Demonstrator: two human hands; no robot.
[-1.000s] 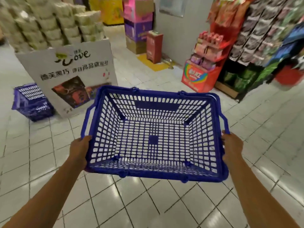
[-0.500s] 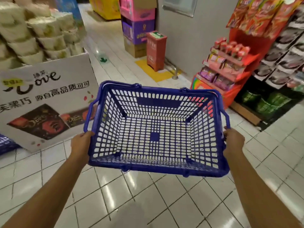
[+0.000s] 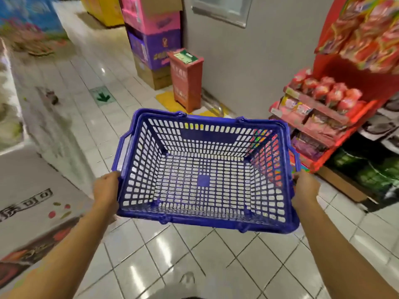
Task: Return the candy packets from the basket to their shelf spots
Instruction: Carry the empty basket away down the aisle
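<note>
The left hand [image 3: 106, 188] grips the left rim of the blue basket [image 3: 207, 222], and the right hand [image 3: 304, 188] grips the right rim; the fingers of both curl over the edge and out of sight behind the mesh wall, so only the backs of the hands show. The basket hangs between the two arms above the tiled floor [image 3: 194, 266], tipped a little toward the camera, and its mesh bottom is bare: no candy packets lie in it. Just beyond its right wall stands the red candy shelf [image 3: 328, 117] (its tiers carry pink and red packets, somewhat blurred). Judging by the bare basket, the returning looks done, or nearly so. The next move probably calls for setting the basket down or carrying it off, keeping both grips level so that it does not swing into the shelf.
</note>
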